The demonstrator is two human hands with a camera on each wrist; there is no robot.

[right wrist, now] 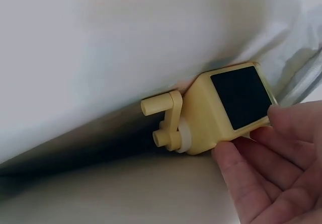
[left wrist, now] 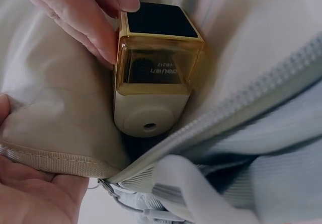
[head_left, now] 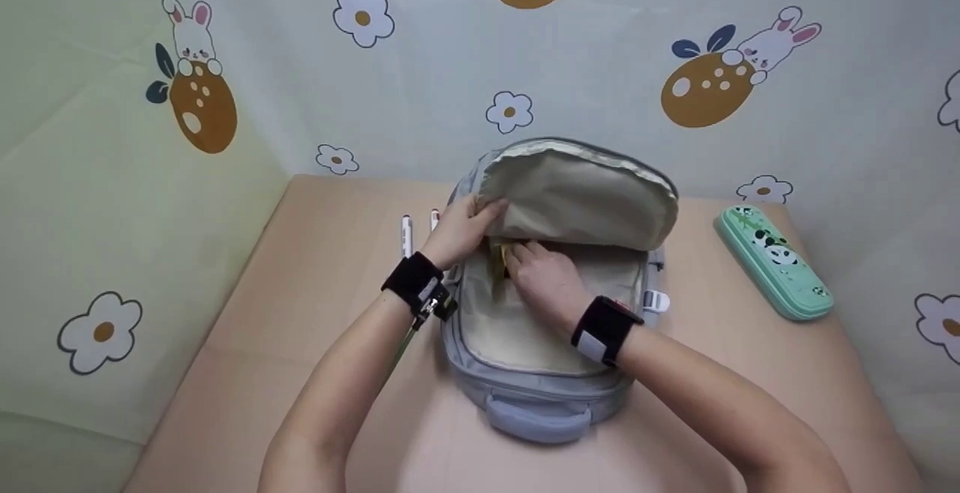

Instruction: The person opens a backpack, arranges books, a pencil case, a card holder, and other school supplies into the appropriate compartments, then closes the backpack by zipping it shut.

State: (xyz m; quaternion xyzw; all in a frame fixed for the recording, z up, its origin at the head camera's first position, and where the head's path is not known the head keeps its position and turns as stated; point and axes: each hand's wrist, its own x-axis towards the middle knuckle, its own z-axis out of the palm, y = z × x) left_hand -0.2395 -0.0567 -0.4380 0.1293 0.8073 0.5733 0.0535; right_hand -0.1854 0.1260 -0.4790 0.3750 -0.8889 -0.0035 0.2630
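Observation:
A grey-blue backpack [head_left: 517, 369] lies on the table, handle toward me, its beige-lined flap [head_left: 585, 193] lifted. My left hand [head_left: 463, 226] holds the flap's left edge; in the left wrist view its fingers and thumb [left wrist: 40, 196] lie on either side of the bound edge. With fingertips and thumb, my right hand [head_left: 544, 275] grips a yellow hand-crank pencil sharpener [right wrist: 241, 95] at the pack's opening, on the left side. The sharpener's crank [right wrist: 173, 118] shows in the right wrist view. Its pencil hole and clear drawer [left wrist: 156, 65] face the left wrist camera.
A green panda pencil case [head_left: 776, 264] lies on the table's right side. Two white markers [head_left: 406, 236] stand out left of the backpack, partly hidden by my left arm. The open zipper [left wrist: 241, 98] runs along the opening. A patterned cloth [head_left: 427, 88] hangs behind the table [head_left: 247, 358].

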